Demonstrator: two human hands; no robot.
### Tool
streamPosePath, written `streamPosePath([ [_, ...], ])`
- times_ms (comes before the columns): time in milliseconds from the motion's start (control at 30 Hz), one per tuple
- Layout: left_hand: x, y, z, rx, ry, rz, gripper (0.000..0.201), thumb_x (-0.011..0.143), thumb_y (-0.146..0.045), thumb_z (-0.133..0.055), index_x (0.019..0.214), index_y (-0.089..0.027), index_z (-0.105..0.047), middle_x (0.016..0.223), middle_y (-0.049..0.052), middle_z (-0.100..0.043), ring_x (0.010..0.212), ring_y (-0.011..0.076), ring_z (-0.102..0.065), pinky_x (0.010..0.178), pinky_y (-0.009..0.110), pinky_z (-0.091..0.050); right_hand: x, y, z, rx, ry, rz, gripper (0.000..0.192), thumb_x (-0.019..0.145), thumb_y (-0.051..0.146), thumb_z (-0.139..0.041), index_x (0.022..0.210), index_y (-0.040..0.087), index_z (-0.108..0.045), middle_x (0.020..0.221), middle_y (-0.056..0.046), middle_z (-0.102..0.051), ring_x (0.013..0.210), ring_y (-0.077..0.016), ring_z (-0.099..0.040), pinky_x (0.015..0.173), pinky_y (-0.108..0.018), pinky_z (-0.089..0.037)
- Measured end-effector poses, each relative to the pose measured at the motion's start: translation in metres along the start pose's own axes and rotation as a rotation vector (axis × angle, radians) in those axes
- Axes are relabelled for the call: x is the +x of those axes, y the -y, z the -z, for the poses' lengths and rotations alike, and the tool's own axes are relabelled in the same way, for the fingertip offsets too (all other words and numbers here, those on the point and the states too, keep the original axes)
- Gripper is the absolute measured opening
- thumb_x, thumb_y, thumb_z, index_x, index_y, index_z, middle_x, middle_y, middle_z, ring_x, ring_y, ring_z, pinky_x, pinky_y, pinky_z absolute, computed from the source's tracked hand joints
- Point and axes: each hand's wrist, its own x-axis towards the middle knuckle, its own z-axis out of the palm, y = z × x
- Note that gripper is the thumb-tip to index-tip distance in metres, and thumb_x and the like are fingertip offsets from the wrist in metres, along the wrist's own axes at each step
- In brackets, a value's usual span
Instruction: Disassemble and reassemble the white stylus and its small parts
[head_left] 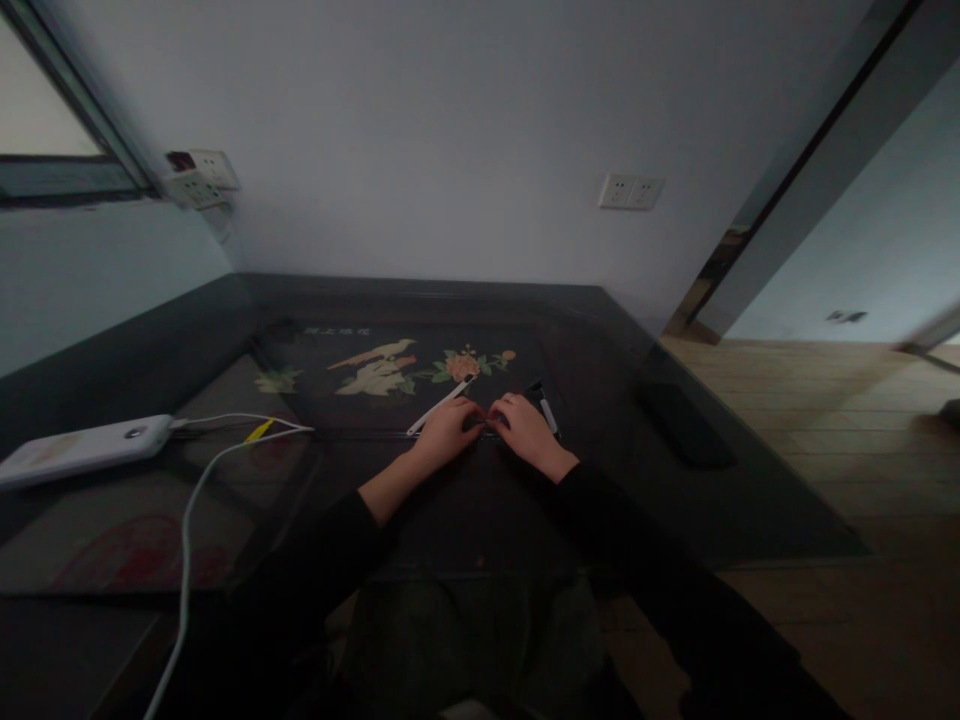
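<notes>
Here, both hands rest close together on the dark worktop [675, 520], fingers curled. The left hand [446, 430] holds a white pen [439, 405] angling away from it; the right hand [525, 428] covers another pen [547, 410]. What lies between them is too dim to tell. A white power bank [82, 448] lies far left.

Small dark item between the left hand [444, 432] and right hand [525, 430] is too dim to identify; fingers hide it. The white cable [187, 530] runs off the bottom edge.
</notes>
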Motion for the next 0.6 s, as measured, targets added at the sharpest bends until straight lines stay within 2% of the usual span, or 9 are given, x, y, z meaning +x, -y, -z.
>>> streamPosePath([
  [133, -0.0002, 0.001, -0.0011, -0.012, -0.023, -0.007, 0.013, 0.079, -0.016, -0.06, 0.091, -0.018, -0.066, 0.088, 0.005, -0.064, 0.084, 0.019, -0.061, 0.078, 0.032, -0.049, 0.0002, -0.0009, 0.0003, 0.007, -0.011, -0.002, 0.006, 0.087, 0.017, -0.057, 0.089, 0.018, -0.063, 0.096, -0.007, -0.06, 0.096, -0.0199, -0.054, 0.085, -0.034, -0.042],
  [333, 0.0004, 0.0024, 0.0006, -0.062, -0.067, -0.026, 0.018, 0.081, -0.016, -0.058, 0.098, -0.018, -0.063, 0.096, 0.006, -0.063, 0.088, 0.0186, -0.06, 0.082, 0.032, -0.049, 0.0011, -0.0007, 0.0034, 0.105, -0.106, -0.044, 0.006, 0.086, 0.016, -0.057, 0.084, 0.018, -0.062, 0.093, -0.007, -0.063, 0.094, -0.0196, -0.057, 0.084, -0.033, -0.043],
  [467, 0.0007, 0.0017, 0.0029, -0.075, -0.084, -0.06, 0.024, 0.078, -0.011, -0.059, 0.102, -0.018, -0.062, 0.096, 0.005, -0.063, 0.091, 0.0187, -0.06, 0.084, 0.032, -0.049, 0.0013, -0.0009, 0.0076, 0.37, -0.183, -0.14, 0.005, 0.083, 0.017, -0.059, 0.081, 0.018, -0.063, 0.08, -0.004, -0.067, 0.075, -0.0166, -0.062, 0.072, -0.029, -0.046],
  [600, 0.0007, 0.0003, 0.005, -0.086, -0.087, -0.099, 0.022, 0.08, -0.012, -0.059, 0.101, -0.018, -0.061, 0.092, 0.004, -0.064, 0.088, 0.0178, -0.061, 0.081, 0.031, -0.048, 0.0023, -0.0032, 0.0077, 0.659, -0.181, -0.207, 0.005, 0.079, 0.021, -0.061, 0.076, 0.017, -0.063, 0.071, -0.002, -0.067, 0.067, -0.0158, -0.063, 0.063, -0.027, -0.048],
])
